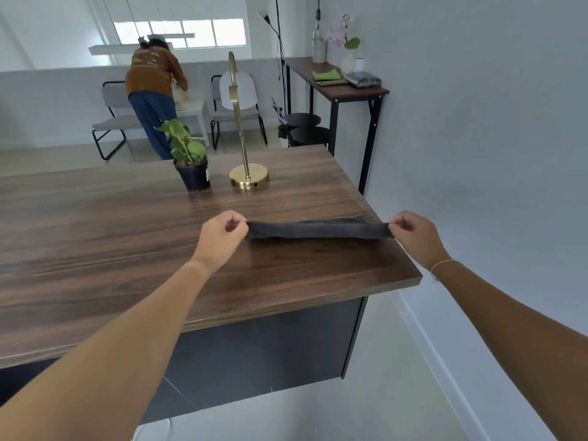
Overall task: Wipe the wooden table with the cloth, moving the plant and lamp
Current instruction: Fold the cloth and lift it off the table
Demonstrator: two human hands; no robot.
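A dark grey cloth (318, 230) is stretched flat between my hands, just above the right end of the wooden table (111, 237). My left hand (222, 233) pinches its left end and my right hand (413, 232) pinches its right end, past the table's right edge. Farther back on the table a small green plant in a black pot (192, 173) stands upright. Just to its right is a brass lamp (248, 176) with a round base, a tall thin stem and a white shade.
A grey wall runs close along the table's right side. Behind stand a narrow console table (343, 87) with items on it, two black stools (305, 125), grey chairs (111, 119) and a person (152, 90) bending over a white side table.
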